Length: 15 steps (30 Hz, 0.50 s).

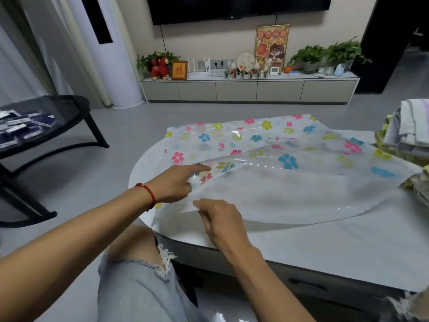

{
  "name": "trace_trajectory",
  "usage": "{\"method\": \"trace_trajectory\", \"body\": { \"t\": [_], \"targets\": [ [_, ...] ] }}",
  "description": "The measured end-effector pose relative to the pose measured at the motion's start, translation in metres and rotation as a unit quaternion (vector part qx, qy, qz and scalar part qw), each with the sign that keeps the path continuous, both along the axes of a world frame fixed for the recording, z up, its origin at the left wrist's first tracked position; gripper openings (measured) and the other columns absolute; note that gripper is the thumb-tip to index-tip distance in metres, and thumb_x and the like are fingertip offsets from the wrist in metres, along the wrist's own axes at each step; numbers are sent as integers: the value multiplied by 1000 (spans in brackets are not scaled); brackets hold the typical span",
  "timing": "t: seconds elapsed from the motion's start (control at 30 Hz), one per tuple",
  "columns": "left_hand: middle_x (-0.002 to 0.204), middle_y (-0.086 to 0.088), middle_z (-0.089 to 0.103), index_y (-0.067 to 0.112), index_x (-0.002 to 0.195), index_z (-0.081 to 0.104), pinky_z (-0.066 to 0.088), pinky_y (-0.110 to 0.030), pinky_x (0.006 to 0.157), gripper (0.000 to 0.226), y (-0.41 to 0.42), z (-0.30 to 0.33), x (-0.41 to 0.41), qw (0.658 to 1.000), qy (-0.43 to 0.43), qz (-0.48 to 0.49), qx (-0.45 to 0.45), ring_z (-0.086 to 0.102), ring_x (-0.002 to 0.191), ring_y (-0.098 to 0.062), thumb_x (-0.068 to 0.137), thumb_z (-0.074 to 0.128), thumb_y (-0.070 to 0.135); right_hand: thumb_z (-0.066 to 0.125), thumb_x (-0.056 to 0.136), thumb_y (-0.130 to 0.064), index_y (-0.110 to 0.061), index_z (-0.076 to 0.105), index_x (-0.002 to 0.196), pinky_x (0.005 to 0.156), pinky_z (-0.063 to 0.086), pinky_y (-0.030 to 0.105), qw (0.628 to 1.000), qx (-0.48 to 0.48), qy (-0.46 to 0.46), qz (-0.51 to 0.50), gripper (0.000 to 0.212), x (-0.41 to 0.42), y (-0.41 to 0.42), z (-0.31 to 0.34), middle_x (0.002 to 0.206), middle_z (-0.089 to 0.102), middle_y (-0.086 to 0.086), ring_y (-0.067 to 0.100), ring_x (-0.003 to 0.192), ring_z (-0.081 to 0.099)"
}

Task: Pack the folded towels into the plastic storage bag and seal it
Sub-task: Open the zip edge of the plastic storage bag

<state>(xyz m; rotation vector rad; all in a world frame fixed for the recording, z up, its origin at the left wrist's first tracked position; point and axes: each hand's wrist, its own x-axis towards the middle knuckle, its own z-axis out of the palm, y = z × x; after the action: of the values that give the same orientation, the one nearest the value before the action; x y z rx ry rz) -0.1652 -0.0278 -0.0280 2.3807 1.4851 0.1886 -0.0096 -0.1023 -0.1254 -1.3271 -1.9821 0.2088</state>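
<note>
A clear plastic storage bag [290, 173] printed with coloured flowers lies spread across the white table [325, 240]. Its open mouth faces me at the near left. My left hand [176, 182] pinches the upper layer of the mouth and lifts it, index finger stretched along the plastic. My right hand [220, 219] grips the lower layer at the near edge. The two layers are parted, so the bag gapes a little. A stack of folded towels [408, 129] stands at the table's right edge, apart from both hands.
A black glass side table [69, 108] with small boxes stands on the floor to the left. My knees in ripped jeans [139, 275] are below the table's near edge. A low TV cabinet [248, 89] lines the far wall.
</note>
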Motion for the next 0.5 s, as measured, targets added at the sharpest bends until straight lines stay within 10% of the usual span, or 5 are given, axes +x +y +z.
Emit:
{"method": "trace_trajectory", "body": {
  "t": [0.17,0.3,0.5],
  "targets": [
    [154,0,43,35,143,45,46,-34,96,80,27,23,-2,995,-6,70,77,54,128,-24,79,46,-12,61,87,-17,-14,56,70,58,50,44,996,-69,-28,57,18,11,-23,-29,69,59,6,33,68,58],
    [161,4,27,38,141,49,52,-37,95,76,27,28,22,995,46,30,77,48,131,-26,78,63,-3,47,102,-51,-29,72,115,110,40,43,986,-167,25,17,36,41,-33,-11,124,71,-3,19,121,57],
    [164,0,20,41,145,43,51,-49,86,63,21,36,103,950,160,-107,245,45,127,-35,87,63,28,27,91,-79,-47,8,161,115,-10,71,896,-316,-158,-268,79,159,18,-17,172,-7,7,41,156,-13]
  ]
}}
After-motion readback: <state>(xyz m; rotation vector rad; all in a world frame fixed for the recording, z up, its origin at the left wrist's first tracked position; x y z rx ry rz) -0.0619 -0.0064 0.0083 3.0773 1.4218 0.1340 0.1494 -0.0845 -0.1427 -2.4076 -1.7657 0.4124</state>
